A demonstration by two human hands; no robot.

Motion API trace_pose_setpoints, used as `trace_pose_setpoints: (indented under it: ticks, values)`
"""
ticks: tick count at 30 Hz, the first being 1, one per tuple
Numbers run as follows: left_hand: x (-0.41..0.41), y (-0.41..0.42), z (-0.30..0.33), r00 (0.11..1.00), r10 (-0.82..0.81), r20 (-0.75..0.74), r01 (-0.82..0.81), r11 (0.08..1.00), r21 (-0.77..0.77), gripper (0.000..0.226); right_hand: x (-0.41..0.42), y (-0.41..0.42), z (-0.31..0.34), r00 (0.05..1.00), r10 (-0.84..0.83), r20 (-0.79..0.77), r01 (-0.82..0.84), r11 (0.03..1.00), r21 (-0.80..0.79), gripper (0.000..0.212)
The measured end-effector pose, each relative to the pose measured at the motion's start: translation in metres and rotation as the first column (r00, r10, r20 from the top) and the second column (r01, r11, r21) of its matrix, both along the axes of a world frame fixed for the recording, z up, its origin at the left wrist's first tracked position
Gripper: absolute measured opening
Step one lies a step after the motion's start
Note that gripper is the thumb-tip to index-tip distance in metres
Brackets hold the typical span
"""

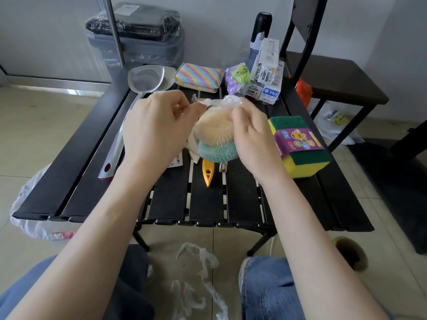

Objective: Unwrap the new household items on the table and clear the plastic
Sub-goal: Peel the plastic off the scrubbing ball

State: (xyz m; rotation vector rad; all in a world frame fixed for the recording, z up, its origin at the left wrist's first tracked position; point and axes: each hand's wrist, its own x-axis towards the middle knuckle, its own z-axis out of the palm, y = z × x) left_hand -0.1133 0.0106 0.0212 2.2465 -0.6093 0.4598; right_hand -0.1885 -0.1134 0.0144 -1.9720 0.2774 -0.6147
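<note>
A: Where's the pack you're working on?

B: Centre of the black slatted table [242, 204], held up above the slats. Pack of round scrubbers [213, 139], cream one over teal one, clear plastic wrap [219, 102] bunched at its 12 o'clock.

A: Your fingers?

B: Your left hand [157, 128] pinches the wrap at the pack's 10 o'clock, fingers curled. Your right hand [251, 139] grips the pack's 3 o'clock side, fingertips pinched on the plastic near the top.

A: Around it?

B: Orange plastic tool [207, 173] on the slats at 6 o'clock, just below the pack. Green-and-yellow sponge pack [300, 146] with purple band at 3 o'clock, beside your right hand. Rainbow-striped sponge [198, 77] at 12. Purple-and-green packet [236, 80] and white carton [268, 72] at 1, dark bottle [261, 26] behind them. Metal spatula [134, 107] at 9 to 11 o'clock, partly hidden by your left hand.

A: Off the table?

B: Loose clear plastic [198, 280] on the floor between your knees, 6 o'clock. White bag [32, 215] at 8. Dark chair [328, 72] at 2.
</note>
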Motion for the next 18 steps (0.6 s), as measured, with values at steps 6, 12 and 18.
trace_pose_setpoints:
  ticks: [6,12,18]
  values:
    - [0.007,0.006,-0.002,0.896,-0.313,-0.316,0.151,0.882,-0.447,0.032,-0.002,-0.012,0.005,0.987,0.143,-0.073,-0.145,0.989,-0.018,0.01]
    - [0.008,0.008,0.014,0.47,-0.696,-0.544,-0.001,0.616,-0.788,0.029,-0.005,-0.015,0.008,0.991,0.128,-0.042,-0.12,0.981,0.152,0.013]
    - [0.0,0.001,0.007,0.624,-0.634,-0.456,0.186,0.688,-0.702,0.04,-0.005,-0.016,0.011,0.997,0.08,-0.001,-0.077,0.969,0.235,0.012]
